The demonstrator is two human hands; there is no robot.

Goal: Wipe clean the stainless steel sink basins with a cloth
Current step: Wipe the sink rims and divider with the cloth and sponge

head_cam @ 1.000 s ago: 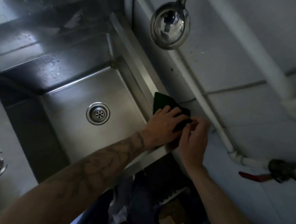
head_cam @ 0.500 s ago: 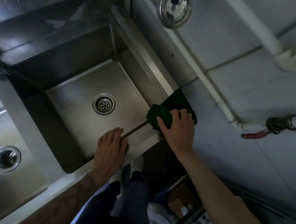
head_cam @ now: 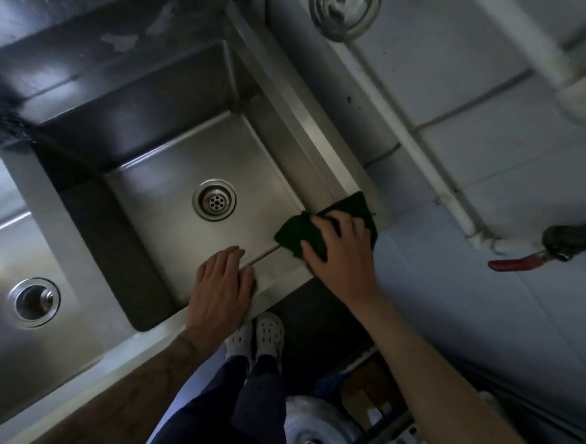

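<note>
Green cloth [head_cam: 354, 208] bunched under the right hand's [head_cam: 341, 255] curled fingers on the rim corner right of the drain [head_cam: 214, 200], left hand [head_cam: 222, 286] flat, bracing nearer the drain, so it looks like rim-wiping, with the basin [head_cam: 170, 193] floor probably next.

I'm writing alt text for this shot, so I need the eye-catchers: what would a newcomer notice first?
The right hand gripping a dark green cloth at the near right rim corner of the sink basin draws the eye first. The left hand lies flat on the front rim beside it, and the round drain shines in the middle of the basin floor. A red valve handle stands out on the wall at right.
</note>
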